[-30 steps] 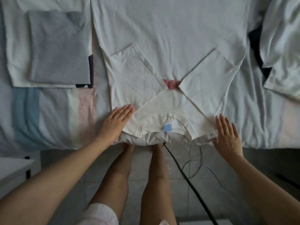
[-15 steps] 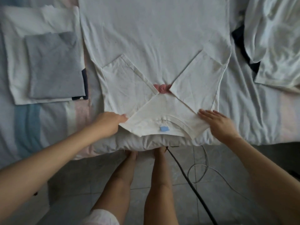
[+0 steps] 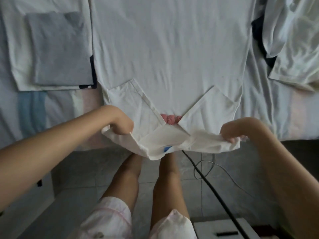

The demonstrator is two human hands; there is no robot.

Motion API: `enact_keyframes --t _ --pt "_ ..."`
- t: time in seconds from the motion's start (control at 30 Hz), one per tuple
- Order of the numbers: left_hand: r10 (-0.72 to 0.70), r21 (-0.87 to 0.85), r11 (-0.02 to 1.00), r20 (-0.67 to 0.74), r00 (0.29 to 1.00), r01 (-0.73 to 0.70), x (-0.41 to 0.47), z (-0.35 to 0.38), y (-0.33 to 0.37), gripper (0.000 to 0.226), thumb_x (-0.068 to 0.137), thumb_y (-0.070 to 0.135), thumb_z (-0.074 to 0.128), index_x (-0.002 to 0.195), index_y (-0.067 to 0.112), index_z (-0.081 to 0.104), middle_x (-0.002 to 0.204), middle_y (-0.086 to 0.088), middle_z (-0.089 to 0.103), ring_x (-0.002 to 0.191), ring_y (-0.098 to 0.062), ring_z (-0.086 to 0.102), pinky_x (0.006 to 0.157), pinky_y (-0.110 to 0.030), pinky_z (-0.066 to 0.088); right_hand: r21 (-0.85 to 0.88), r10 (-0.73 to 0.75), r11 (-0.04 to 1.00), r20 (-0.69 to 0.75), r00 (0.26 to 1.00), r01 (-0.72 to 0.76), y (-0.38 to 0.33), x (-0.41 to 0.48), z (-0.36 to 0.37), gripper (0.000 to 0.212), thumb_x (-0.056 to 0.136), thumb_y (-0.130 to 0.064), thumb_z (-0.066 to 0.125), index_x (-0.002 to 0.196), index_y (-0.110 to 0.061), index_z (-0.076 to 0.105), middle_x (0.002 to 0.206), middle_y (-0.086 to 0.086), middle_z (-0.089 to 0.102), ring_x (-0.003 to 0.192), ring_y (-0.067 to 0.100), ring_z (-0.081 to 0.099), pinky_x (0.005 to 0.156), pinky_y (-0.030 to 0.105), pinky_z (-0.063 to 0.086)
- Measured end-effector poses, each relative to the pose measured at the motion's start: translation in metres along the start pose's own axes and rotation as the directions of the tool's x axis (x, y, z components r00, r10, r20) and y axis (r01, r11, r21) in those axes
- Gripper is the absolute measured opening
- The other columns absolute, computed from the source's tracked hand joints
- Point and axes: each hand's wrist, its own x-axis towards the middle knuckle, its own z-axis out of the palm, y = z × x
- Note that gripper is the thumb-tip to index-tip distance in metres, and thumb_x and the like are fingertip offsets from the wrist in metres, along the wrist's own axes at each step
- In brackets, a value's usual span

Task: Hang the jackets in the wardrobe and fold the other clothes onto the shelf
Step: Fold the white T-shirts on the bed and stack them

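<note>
White T-shirt (image 3: 169, 57) lies flat on the bed (image 3: 34, 109), collar end nearest and raised off the near edge. Left hand (image 3: 120, 125) is curled round the near-left shoulder corner, and right hand (image 3: 229, 133) pinches the near-right corner. Both are gripping cloth, though the left fingers are mostly hidden under it. The lifted edge sags in the middle, where the blue label (image 3: 167, 149) hangs. Risks, as I judge them: the left sleeve (image 3: 134, 104) and right sleeve (image 3: 212, 107), folded inward, could slide open as the near end is carried over, since only their own weight holds them. If one hand leads the other, the fold will land skewed. The slack middle could bunch into a crease. The black cable (image 3: 215, 192) and thin grey wire (image 3: 207, 168) on the floor run close to the feet and could catch a step. Count: one shirt in hand, two sleeves tucked in, one pink print (image 3: 170, 119) showing between them. The far-left stack has a grey folded garment (image 3: 58, 49) on a white folded garment (image 3: 15, 49), with a dark strip (image 3: 93, 71) at its right edge, perhaps a third piece. Far right is a crumpled white heap (image 3: 293, 40) over something dark (image 3: 259, 35); I cannot tell how many pieces are there.
</note>
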Motion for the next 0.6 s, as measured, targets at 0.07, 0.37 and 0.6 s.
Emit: enact_keyframes --t 0.07,0.37,0.6 --pt "0.025 -0.038 0.999 0.098 0.995 -0.021 0.006 0.018 0.000 0.029 0.079 -0.010 0.036 0.093 0.003 0.058 0.074 -0.004 0.049 0.072 -0.019 0.046 0.046 -0.019 0.030 -0.023 0.013 1.000 0.098 0.995 -0.010 -0.004 0.002 0.016 0.024 0.082 0.010 0.043 0.063 -0.005 0.047 0.063 0.009 0.043 0.054 0.016 0.041 0.043 0.017 0.037" --pt "-0.144 -0.686 0.698 -0.418 0.897 -0.208 -0.025 -0.018 -0.078 0.015 0.058 0.001 0.049 0.055 0.014 0.042 0.055 0.000 0.037 0.050 -0.012 0.030 0.043 -0.021 0.021 0.363 0.053 0.932 -0.194 0.980 0.021 0.024 -0.009 -0.035 0.029 0.079 0.008 0.044 0.055 -0.008 0.042 0.053 0.004 0.041 0.050 0.014 0.034 0.036 0.015 0.028" --pt "-0.356 -0.725 0.572 -0.641 0.680 -0.384 -0.051 -0.146 -0.137 0.028 0.075 -0.012 0.045 0.055 0.007 0.043 0.049 -0.004 0.036 0.041 -0.011 0.034 0.032 -0.013 0.027 0.848 0.327 0.209 -0.529 0.783 0.486 0.074 -0.004 -0.181 0.026 0.083 0.005 0.046 0.063 -0.011 0.045 0.065 0.006 0.042 0.047 0.015 0.044 0.032 0.009 0.033"
